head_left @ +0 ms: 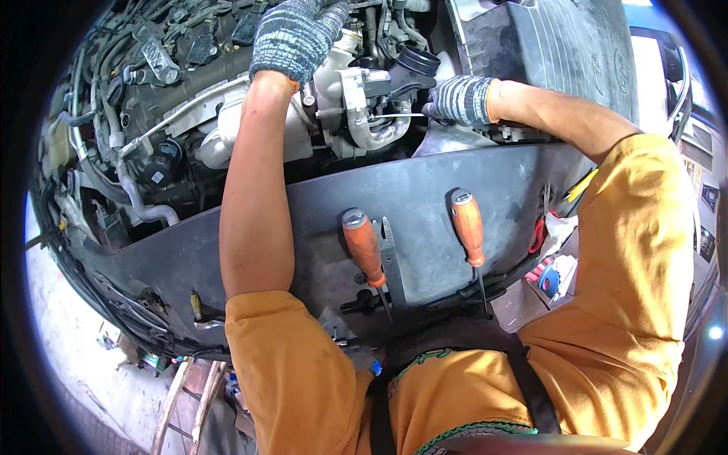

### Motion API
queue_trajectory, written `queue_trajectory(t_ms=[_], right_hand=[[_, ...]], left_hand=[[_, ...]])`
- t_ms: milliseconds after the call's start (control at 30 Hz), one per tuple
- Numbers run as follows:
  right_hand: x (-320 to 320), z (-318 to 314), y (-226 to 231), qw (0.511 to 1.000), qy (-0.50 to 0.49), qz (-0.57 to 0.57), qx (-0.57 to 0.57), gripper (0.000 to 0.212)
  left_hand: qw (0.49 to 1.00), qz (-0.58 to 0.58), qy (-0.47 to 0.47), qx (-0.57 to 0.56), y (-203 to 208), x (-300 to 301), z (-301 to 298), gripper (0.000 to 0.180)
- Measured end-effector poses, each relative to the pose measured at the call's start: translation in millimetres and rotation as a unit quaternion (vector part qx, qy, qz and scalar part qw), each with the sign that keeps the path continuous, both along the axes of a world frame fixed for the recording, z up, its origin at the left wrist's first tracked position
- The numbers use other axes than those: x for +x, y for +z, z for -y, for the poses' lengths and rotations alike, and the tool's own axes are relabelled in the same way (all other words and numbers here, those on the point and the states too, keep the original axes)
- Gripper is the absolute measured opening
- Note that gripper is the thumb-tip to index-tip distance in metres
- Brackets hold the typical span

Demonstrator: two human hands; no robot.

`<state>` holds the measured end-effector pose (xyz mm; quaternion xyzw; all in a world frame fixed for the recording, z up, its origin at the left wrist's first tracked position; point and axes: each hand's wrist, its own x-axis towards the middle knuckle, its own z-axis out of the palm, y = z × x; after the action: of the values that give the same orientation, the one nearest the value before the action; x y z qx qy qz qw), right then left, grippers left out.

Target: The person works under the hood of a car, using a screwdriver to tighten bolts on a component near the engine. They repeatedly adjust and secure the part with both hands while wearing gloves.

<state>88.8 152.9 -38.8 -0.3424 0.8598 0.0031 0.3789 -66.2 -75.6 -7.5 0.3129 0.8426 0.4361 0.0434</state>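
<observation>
The person's right hand [459, 100], in a grey-and-white knitted glove, is curled closed around one end of a thin pale rod [398, 115], the rest of which juts out past the fingers. The rod's long axis runs nearly level across the view, its exposed end pointing left, away from the fist and toward the curved metal pipe [383, 138] in the engine bay; whether its tip touches anything is unclear, and the gripped end is hidden in the glove. Just above the rod, a black ribbed hose mouth [417, 61] opens up and to the right. The left hand [296, 38], gloved alike, reaches over the engine at the top of the view, its fingers partly cut off by the edge, so I cannot tell whether they pinch something or are spread. Nearer the body, on a dark grey panel [417, 178], are two orange-handled screwdrivers, the left one [362, 246] and the right one [468, 227], both with handles toward the engine and shafts toward the person, slanting slightly rightward. A flat grey metal tool [390, 262] is close beside the left screwdriver, its long axis roughly alongside. A ribbed black cover [553, 53] sits beyond the right forearm.
</observation>
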Motion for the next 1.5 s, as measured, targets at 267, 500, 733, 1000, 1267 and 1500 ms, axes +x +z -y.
queue_trajectory(t_ms=[267, 500, 733, 1000, 1267, 1500], right_hand=[[5, -6, -11, 0.988, 0.102, -0.113, -0.018, 0.022], [25, 18, -16, 0.98, 0.107, -0.162, 0.041, 0.015], [18, 34, 4, 0.973, 0.165, -0.115, 0.115, 0.015], [15, 34, 4, 0.982, 0.038, -0.107, 0.15, 0.018], [-1, 35, 8, 0.984, -0.125, -0.018, 0.123, 0.018], [0, 46, 11, 0.979, -0.134, -0.019, 0.153, 0.019]], left_hand=[[0.999, -0.015, -0.03, -0.02, -7, -1, -6, 0.028], [1.0, -0.007, -0.024, -0.003, -16, -3, -4, 0.026], [0.998, -0.049, -0.032, 0.008, -10, 1, -8, 0.025], [1.0, 0.01, -0.01, 0.019, -2, -4, -1, 0.027], [0.998, -0.053, -0.022, -0.007, -14, -7, -1, 0.028], [0.997, 0.04, -0.005, 0.062, 7, 7, -5, 0.017]])
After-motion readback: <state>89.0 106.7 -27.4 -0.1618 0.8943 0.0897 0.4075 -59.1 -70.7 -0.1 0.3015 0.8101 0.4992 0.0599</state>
